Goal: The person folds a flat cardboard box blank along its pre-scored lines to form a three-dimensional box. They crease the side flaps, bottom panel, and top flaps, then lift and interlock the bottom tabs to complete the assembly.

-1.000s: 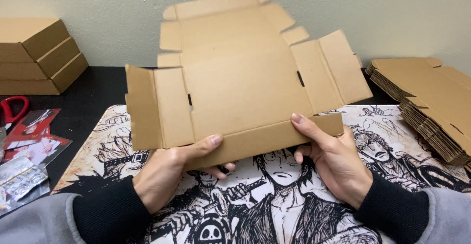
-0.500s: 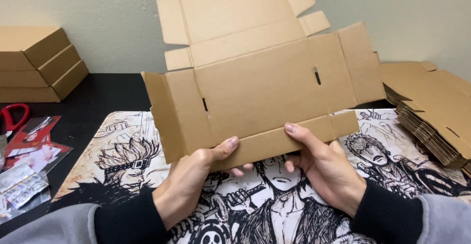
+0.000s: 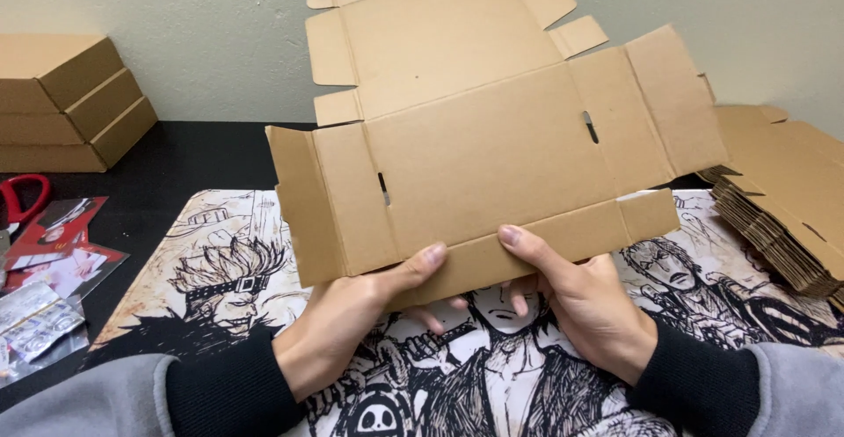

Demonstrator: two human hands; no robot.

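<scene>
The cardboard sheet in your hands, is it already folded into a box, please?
No. The cardboard blank is mostly spread flat; only its bottom flap is bent up under both thumbs.

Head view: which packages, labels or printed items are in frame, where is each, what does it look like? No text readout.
Flat box blank: brown die-cut cardboard, unfolded, held up at centre by left hand and right hand.
Folded boxes: three brown, stacked, far left by the wall.
Flat blanks: brown stack, right edge.
Printed cards: red, left.
Clear packets: shiny, lower left.
Desk mat: black-and-cream cartoon figures.
</scene>
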